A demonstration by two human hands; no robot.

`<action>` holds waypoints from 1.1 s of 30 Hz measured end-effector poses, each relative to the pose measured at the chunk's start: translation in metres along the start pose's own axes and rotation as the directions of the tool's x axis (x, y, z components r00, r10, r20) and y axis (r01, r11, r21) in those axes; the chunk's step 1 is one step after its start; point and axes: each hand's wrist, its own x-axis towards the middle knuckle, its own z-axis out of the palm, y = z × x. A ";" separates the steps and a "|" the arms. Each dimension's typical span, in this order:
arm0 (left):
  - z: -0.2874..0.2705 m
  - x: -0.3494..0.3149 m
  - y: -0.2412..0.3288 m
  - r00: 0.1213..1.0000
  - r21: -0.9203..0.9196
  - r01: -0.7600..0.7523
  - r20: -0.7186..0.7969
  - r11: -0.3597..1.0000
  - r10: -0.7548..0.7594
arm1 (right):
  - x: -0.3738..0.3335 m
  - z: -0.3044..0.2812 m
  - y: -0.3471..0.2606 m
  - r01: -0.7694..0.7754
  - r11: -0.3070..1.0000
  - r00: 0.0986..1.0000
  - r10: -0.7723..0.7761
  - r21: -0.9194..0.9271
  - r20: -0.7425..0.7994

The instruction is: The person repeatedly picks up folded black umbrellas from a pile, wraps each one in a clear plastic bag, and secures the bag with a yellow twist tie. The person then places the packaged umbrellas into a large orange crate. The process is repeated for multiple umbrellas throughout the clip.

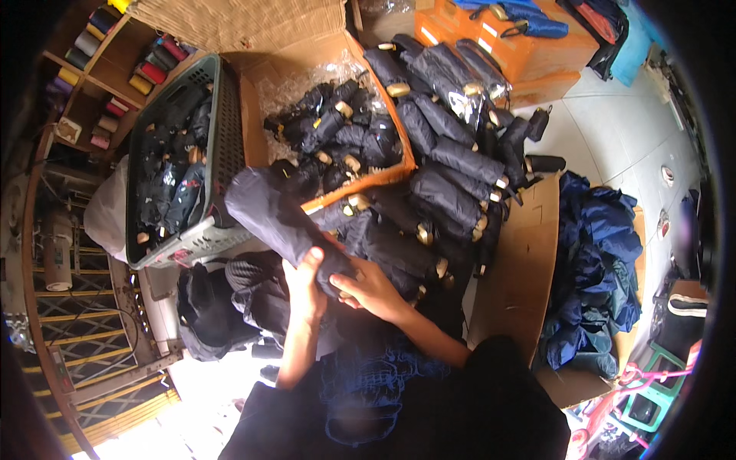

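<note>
L hand (304, 290) & R hand (372, 290) are gripping dk cloth bundle (268, 211) by near end, fingers closed; it's pointing to 10–11 o'clock, prob. feeling light, soft, slightly slippery; mid-length's prob. offering best hold.

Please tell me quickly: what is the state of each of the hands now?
Left hand: closed, holding the dark folded umbrella.
Right hand: closed on the lower end of the same umbrella.

The long dark tubular bundle (268, 211) looks smooth, faintly glossy cloth. The grey perforated basket (225, 115) seems matt plastic
</note>
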 end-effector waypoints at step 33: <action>-0.043 0.043 -0.020 0.989 0.245 0.036 0.132 0.969 -0.070 | -0.001 -0.114 -0.109 -0.121 0.526 0.885 -0.327 -0.842 -0.332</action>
